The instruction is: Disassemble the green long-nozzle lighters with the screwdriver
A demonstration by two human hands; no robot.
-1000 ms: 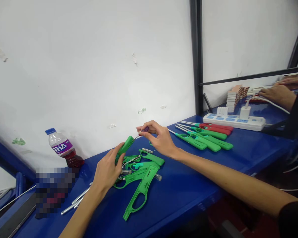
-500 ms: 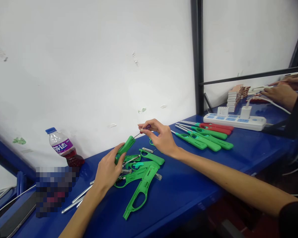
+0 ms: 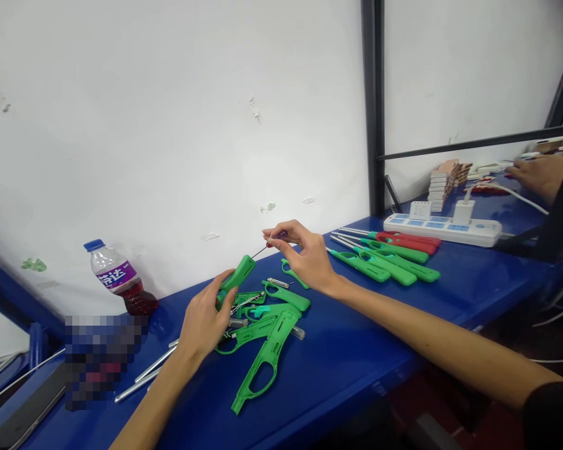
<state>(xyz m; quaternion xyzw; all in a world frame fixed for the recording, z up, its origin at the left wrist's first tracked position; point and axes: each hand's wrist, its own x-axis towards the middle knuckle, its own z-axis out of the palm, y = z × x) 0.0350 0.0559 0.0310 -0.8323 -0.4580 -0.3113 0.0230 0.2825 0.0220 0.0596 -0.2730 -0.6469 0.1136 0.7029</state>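
Observation:
My left hand (image 3: pixel 209 312) is closed around a green lighter (image 3: pixel 241 273), its handle end tilted up toward the right. In my right hand (image 3: pixel 307 256) a small screwdriver (image 3: pixel 278 237) is pinched between thumb and fingers. The thin metal shaft points down left, its tip at the end of the lighter handle; whether it goes inside I cannot tell. Under and beside my left hand lie several green lighter casing halves (image 3: pixel 268 356), clear fuel tanks (image 3: pixel 278 283) and metal bits. Silvery metal tubes (image 3: pixel 138 382) lie left of my left forearm.
Several whole green lighters (image 3: pixel 387 265) and red lighters (image 3: pixel 410 240) lie at the right, before a white power strip (image 3: pixel 443 226). A bottle of dark red drink (image 3: pixel 122 275) stands at the left. Beyond the black frame (image 3: pixel 374 112), another person's hand (image 3: pixel 539 175) is at work.
The screwdriver stays at the lighter's end while my right hand shifts slightly right. The other person's hand has moved right. The view has shifted a little.

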